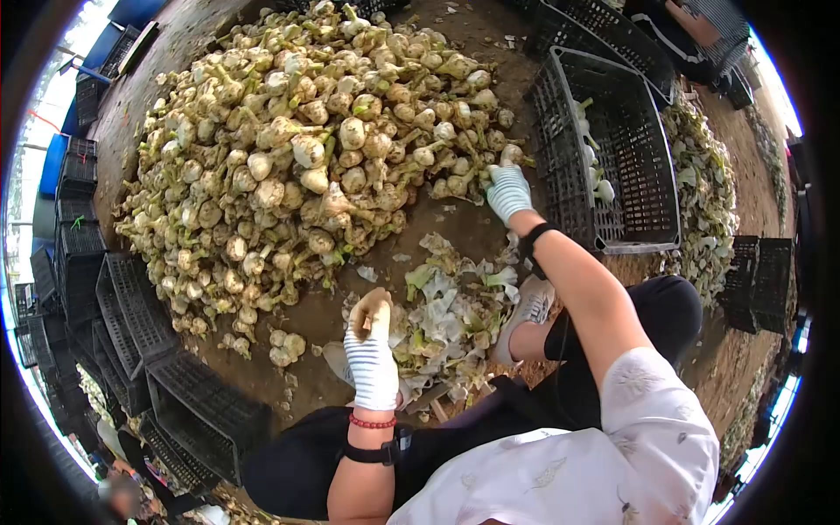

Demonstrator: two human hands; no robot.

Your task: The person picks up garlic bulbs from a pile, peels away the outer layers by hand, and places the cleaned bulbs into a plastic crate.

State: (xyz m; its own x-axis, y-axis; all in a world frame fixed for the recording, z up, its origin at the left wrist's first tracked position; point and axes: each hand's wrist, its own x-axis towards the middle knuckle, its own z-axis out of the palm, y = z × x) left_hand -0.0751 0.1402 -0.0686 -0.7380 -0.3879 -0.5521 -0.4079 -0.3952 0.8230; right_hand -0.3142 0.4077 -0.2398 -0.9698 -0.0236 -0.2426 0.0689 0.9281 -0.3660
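My left hand, in a blue-and-white striped glove with a soiled tan palm, is held up over the ground before my lap. Its fingers are loosely bent, apart from the thumb, and nothing shows between them. At the right edge of a large heap of garlic bulbs, my right hand wears a matching glove. Its fingertips close about a garlic bulb, partly covered by the glove. Loose pale peelings and cut leaves lie on the ground between my hands.
To the right of the heap stands a black plastic crate with a few white bulbs inside. More black crates line the left. Peelings are piled beyond the crate. Another person sits at upper right.
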